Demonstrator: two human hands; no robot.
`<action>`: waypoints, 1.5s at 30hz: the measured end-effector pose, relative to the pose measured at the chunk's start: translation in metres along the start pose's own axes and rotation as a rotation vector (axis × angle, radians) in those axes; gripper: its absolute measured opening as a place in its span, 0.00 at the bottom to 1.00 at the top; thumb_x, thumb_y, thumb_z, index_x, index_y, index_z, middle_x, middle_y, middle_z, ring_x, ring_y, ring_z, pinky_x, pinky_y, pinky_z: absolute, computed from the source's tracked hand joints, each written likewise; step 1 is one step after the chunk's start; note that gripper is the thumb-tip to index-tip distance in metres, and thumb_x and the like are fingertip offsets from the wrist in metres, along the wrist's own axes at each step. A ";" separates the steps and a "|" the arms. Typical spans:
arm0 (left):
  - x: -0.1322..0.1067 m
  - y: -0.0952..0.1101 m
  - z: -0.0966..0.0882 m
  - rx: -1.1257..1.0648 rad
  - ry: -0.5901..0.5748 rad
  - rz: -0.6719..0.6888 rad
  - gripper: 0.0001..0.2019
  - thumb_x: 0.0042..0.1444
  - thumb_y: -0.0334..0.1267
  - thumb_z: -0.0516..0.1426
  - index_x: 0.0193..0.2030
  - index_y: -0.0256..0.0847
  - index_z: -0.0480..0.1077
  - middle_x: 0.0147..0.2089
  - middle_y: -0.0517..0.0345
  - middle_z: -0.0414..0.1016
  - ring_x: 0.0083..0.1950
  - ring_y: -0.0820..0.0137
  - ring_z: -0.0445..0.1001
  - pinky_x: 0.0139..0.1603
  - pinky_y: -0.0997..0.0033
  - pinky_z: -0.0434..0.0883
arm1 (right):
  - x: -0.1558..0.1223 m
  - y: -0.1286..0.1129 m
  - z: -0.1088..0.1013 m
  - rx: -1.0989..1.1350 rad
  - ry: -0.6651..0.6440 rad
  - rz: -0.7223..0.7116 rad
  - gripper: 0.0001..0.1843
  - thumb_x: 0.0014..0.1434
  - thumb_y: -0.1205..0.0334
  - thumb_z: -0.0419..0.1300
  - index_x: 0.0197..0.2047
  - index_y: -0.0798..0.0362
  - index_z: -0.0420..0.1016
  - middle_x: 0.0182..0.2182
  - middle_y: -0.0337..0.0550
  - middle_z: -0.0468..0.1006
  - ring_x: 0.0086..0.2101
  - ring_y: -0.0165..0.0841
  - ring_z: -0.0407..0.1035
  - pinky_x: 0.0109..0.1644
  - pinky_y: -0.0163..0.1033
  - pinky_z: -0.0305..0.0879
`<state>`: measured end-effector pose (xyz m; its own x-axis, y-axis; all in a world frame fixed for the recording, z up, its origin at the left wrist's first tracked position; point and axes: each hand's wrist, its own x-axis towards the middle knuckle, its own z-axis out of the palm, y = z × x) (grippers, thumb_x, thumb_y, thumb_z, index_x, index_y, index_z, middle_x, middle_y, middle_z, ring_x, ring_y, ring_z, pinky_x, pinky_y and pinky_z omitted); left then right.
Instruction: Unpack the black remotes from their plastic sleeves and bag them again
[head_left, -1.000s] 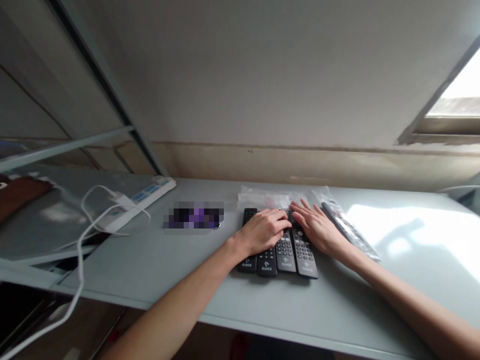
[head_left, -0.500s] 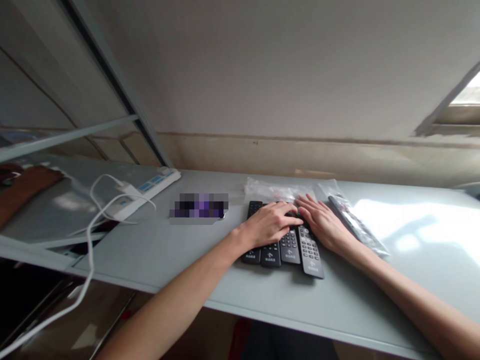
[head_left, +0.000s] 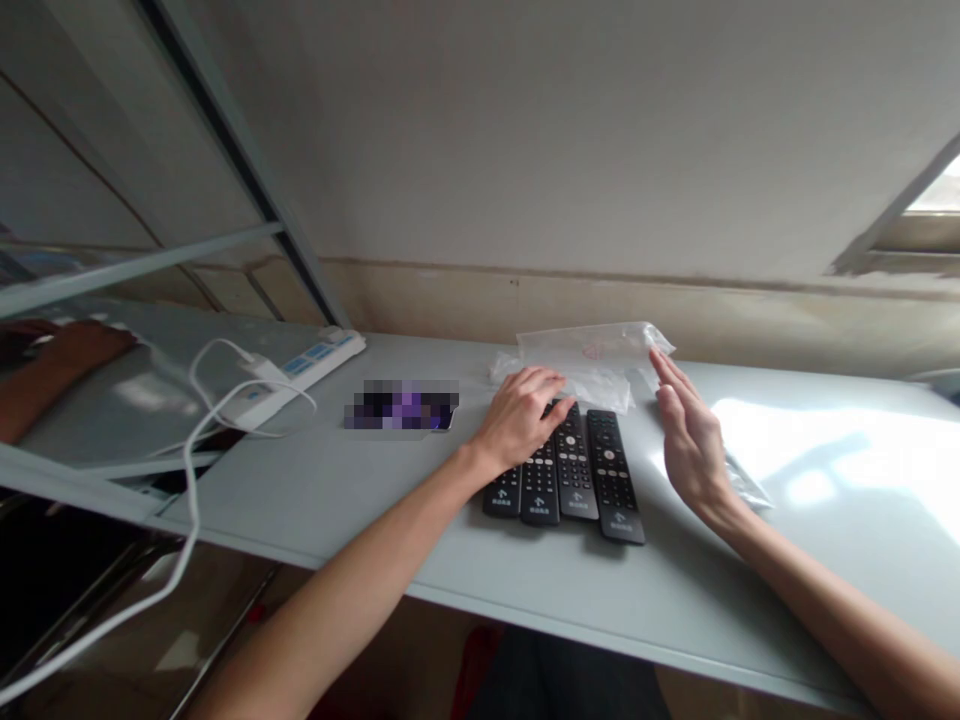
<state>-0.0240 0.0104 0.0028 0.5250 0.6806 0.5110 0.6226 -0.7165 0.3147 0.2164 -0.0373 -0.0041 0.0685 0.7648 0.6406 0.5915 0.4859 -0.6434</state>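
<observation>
Several black remote controls lie side by side on the grey table. My left hand rests palm down on their far ends, fingers loosely bent and apart, gripping nothing. My right hand is raised just right of the remotes, fingers stretched forward. Its fingertips hold the right corner of a clear plastic bag, whose upper part stands lifted off the table behind the remotes. The thumb is hidden.
A bagged remote lies behind my right wrist. A pixelated object sits left of my left hand. Further left are a white power strip with a cable, another person's hand, and a metal shelf frame.
My right hand left the remotes, moved right and lifted the clear bag's edge. My left hand slid toward the far ends of the remotes. The remotes now show uncovered.
</observation>
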 end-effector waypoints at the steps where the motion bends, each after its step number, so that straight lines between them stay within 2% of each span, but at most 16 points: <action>1: 0.001 -0.002 0.000 -0.001 0.006 -0.019 0.24 0.78 0.50 0.49 0.63 0.34 0.76 0.66 0.43 0.78 0.70 0.57 0.73 0.72 0.49 0.70 | -0.001 0.000 0.000 0.011 0.010 0.008 0.27 0.79 0.50 0.48 0.76 0.40 0.66 0.74 0.44 0.67 0.74 0.47 0.59 0.78 0.66 0.53; 5: 0.001 -0.008 0.002 -0.066 -0.015 -0.088 0.33 0.78 0.56 0.45 0.70 0.28 0.70 0.72 0.37 0.72 0.75 0.55 0.68 0.78 0.50 0.64 | -0.004 0.000 0.000 0.032 0.021 0.057 0.27 0.79 0.49 0.47 0.75 0.39 0.68 0.72 0.43 0.70 0.72 0.48 0.63 0.75 0.66 0.59; 8: 0.000 -0.011 0.004 -0.165 -0.002 -0.152 0.40 0.76 0.62 0.47 0.78 0.27 0.58 0.78 0.31 0.61 0.80 0.52 0.61 0.80 0.47 0.60 | -0.005 -0.002 0.000 0.069 0.014 0.105 0.27 0.79 0.47 0.47 0.75 0.38 0.68 0.72 0.42 0.70 0.71 0.47 0.66 0.74 0.64 0.62; 12: -0.001 -0.011 0.004 -0.409 0.105 -0.149 0.44 0.74 0.62 0.51 0.85 0.48 0.33 0.84 0.40 0.44 0.84 0.51 0.49 0.81 0.38 0.54 | -0.006 -0.006 0.004 0.113 -0.036 0.113 0.26 0.78 0.44 0.49 0.71 0.40 0.74 0.69 0.43 0.75 0.69 0.45 0.68 0.76 0.63 0.60; 15: 0.001 -0.002 0.001 -0.593 0.246 -0.071 0.48 0.74 0.57 0.55 0.82 0.59 0.19 0.85 0.47 0.44 0.84 0.52 0.49 0.80 0.34 0.55 | -0.008 -0.006 0.008 0.130 -0.159 0.078 0.25 0.78 0.44 0.51 0.68 0.40 0.77 0.68 0.42 0.76 0.69 0.44 0.67 0.78 0.64 0.56; 18: 0.003 0.009 -0.002 -0.722 0.363 -0.034 0.54 0.72 0.52 0.60 0.81 0.62 0.15 0.84 0.48 0.50 0.81 0.52 0.60 0.78 0.36 0.60 | -0.011 -0.008 0.012 0.114 -0.320 0.018 0.26 0.78 0.44 0.50 0.71 0.41 0.74 0.70 0.43 0.73 0.73 0.45 0.60 0.79 0.67 0.51; 21: 0.002 0.012 -0.003 -0.700 0.373 -0.049 0.50 0.73 0.48 0.60 0.84 0.58 0.25 0.80 0.47 0.60 0.76 0.55 0.68 0.76 0.42 0.66 | -0.013 -0.010 0.013 0.071 -0.446 -0.045 0.27 0.79 0.45 0.48 0.75 0.39 0.67 0.74 0.42 0.68 0.76 0.45 0.53 0.79 0.68 0.49; 23: -0.001 0.009 -0.005 -0.515 0.302 -0.002 0.37 0.76 0.45 0.54 0.84 0.55 0.39 0.78 0.49 0.65 0.75 0.57 0.69 0.77 0.46 0.66 | -0.014 -0.012 0.011 0.052 -0.507 -0.087 0.28 0.79 0.45 0.47 0.77 0.37 0.63 0.77 0.40 0.62 0.78 0.45 0.48 0.80 0.68 0.47; 25: -0.003 0.003 -0.010 -0.264 0.241 0.110 0.29 0.78 0.39 0.46 0.83 0.54 0.49 0.78 0.52 0.66 0.77 0.60 0.66 0.78 0.47 0.64 | -0.015 -0.015 0.009 0.075 -0.527 -0.136 0.30 0.79 0.44 0.47 0.79 0.36 0.60 0.79 0.41 0.58 0.78 0.45 0.47 0.80 0.66 0.47; 28: -0.006 -0.003 -0.022 -0.001 0.286 0.235 0.33 0.76 0.28 0.39 0.83 0.55 0.47 0.81 0.57 0.58 0.82 0.62 0.57 0.81 0.46 0.59 | -0.015 -0.024 0.003 0.174 -0.513 -0.183 0.33 0.77 0.38 0.47 0.78 0.39 0.62 0.76 0.47 0.64 0.74 0.48 0.57 0.77 0.63 0.55; 30: -0.006 -0.004 -0.029 0.073 0.330 0.269 0.35 0.74 0.25 0.40 0.84 0.55 0.45 0.83 0.58 0.55 0.83 0.61 0.54 0.82 0.46 0.56 | -0.015 -0.031 -0.001 0.232 -0.515 -0.186 0.37 0.74 0.31 0.44 0.72 0.42 0.72 0.68 0.51 0.74 0.69 0.52 0.66 0.73 0.62 0.61; 32: -0.005 -0.004 -0.034 0.105 0.317 0.282 0.37 0.72 0.24 0.41 0.84 0.54 0.46 0.83 0.57 0.55 0.83 0.60 0.54 0.83 0.46 0.55 | -0.014 -0.039 -0.002 0.264 -0.498 -0.161 0.37 0.72 0.28 0.45 0.59 0.45 0.83 0.55 0.51 0.83 0.59 0.51 0.74 0.67 0.60 0.68; 35: -0.004 -0.004 -0.034 0.133 0.225 0.280 0.39 0.68 0.21 0.41 0.84 0.53 0.47 0.83 0.58 0.55 0.84 0.60 0.52 0.83 0.45 0.54 | -0.012 -0.044 -0.001 0.273 -0.401 -0.068 0.26 0.73 0.37 0.56 0.40 0.49 0.83 0.39 0.46 0.83 0.43 0.44 0.77 0.53 0.50 0.75; 38: -0.001 -0.006 -0.029 0.162 0.136 0.281 0.42 0.65 0.18 0.40 0.83 0.52 0.49 0.82 0.60 0.56 0.84 0.63 0.49 0.83 0.44 0.53 | -0.009 -0.040 0.001 0.240 -0.316 0.029 0.19 0.73 0.45 0.60 0.35 0.48 0.80 0.33 0.42 0.82 0.36 0.40 0.75 0.42 0.46 0.74; 41: 0.002 -0.009 -0.021 0.194 0.074 0.258 0.40 0.65 0.16 0.40 0.81 0.47 0.55 0.81 0.56 0.59 0.85 0.63 0.48 0.83 0.43 0.52 | -0.008 -0.033 0.001 0.196 -0.292 0.049 0.19 0.73 0.46 0.60 0.33 0.48 0.79 0.30 0.41 0.81 0.33 0.39 0.74 0.39 0.46 0.72; 45: 0.002 -0.007 -0.012 0.198 -0.062 0.299 0.24 0.74 0.29 0.50 0.75 0.41 0.65 0.77 0.51 0.67 0.82 0.59 0.56 0.82 0.42 0.55 | -0.012 -0.033 0.003 0.138 -0.322 -0.052 0.20 0.76 0.51 0.57 0.33 0.47 0.78 0.30 0.42 0.80 0.34 0.40 0.72 0.39 0.47 0.71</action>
<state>-0.0346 0.0153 0.0113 0.7314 0.4581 0.5051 0.5336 -0.8457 -0.0057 0.1937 -0.0612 0.0083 -0.2285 0.8209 0.5233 0.4720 0.5636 -0.6780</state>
